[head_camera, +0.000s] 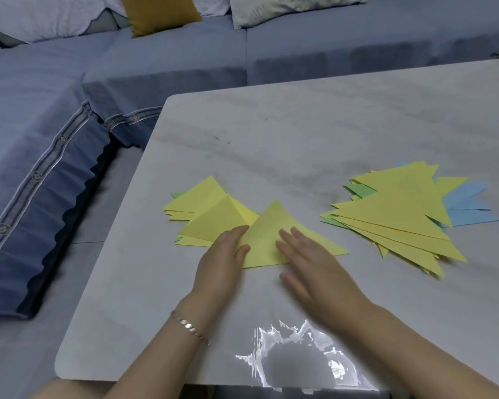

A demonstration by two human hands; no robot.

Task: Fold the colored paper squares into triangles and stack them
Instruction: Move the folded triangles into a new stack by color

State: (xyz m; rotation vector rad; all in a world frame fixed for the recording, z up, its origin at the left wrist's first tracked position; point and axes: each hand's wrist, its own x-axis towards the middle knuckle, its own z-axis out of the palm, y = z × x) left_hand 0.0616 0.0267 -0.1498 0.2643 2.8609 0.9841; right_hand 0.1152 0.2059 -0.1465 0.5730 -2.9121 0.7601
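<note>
Sofa (41, 110) wraps the far and left sides of the desk (300, 125), so the drop at the left edge is the one to mind.

The far half of the desk lies bare, and there is a bare band along the near edge, where a glare patch shines.

Toward the right edge sits the fanned stack of folded triangles (395, 214), mostly yellow with blue and green showing beneath. Its points jut out unevenly, so a careless drop would likely skew it further.

Close to the left edge lies the loose pile of sheets (202, 203), its top one lifted along a crease.

Between the two, just beside the loose pile and apart from the stack, lies the yellow triangle (268, 234), flat on the desk.

It is thin paper: light, limp, easily dented, and probably apt to slide on the smooth top. It is best pressed flat, then lifted by a corner or the folded edge.

The right grip (308, 266) is spread, with straight fingers pressing the triangle's middle and right side.

The left grip (222, 254) is closed on the triangle's left edge, with the thumb on top and the fingers curled against it.

A clear lane runs rightward to the stack.
</note>
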